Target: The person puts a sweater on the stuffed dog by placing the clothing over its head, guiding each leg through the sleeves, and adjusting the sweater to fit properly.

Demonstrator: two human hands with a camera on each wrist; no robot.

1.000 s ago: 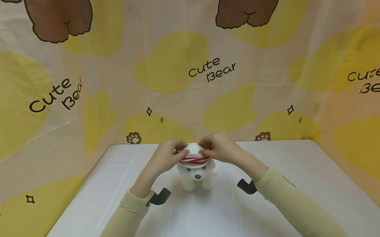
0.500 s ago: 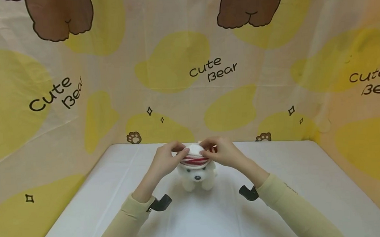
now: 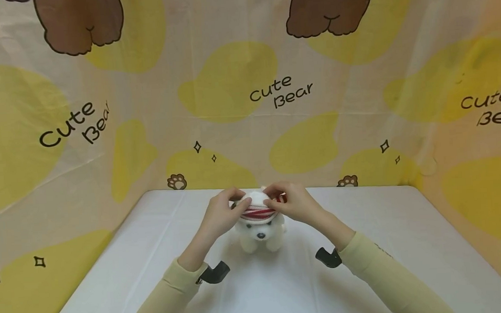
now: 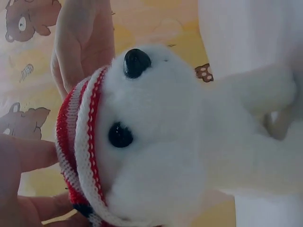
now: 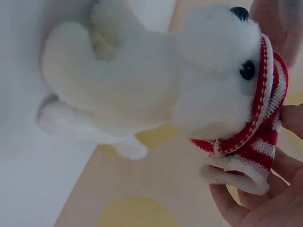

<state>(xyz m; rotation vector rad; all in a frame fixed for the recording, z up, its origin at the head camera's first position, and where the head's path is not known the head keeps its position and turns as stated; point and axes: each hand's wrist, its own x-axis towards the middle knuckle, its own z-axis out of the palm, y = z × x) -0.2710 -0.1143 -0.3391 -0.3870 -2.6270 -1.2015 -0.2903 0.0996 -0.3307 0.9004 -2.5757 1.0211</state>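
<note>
Here, the left hand (image 3: 220, 216) and right hand (image 3: 297, 202) both pinch the striped knit (image 3: 258, 214) around the dog's head (image 3: 252, 232).

Draped indoor booth (image 3: 139, 173), bear-print cloth walls (image 3: 232, 133), white table (image 3: 263, 292)

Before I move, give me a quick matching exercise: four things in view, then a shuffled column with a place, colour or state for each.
Things:
1. plush dog
2. knitted piece
3. right hand
4. table

Descriptions:
A. white surface under the plush dog
B. gripping the knitted piece
C. white and furry, facing the head camera
D. red-and-white striped, around the plush dog's head

Pairs: 1-C, 2-D, 3-B, 4-A
</note>
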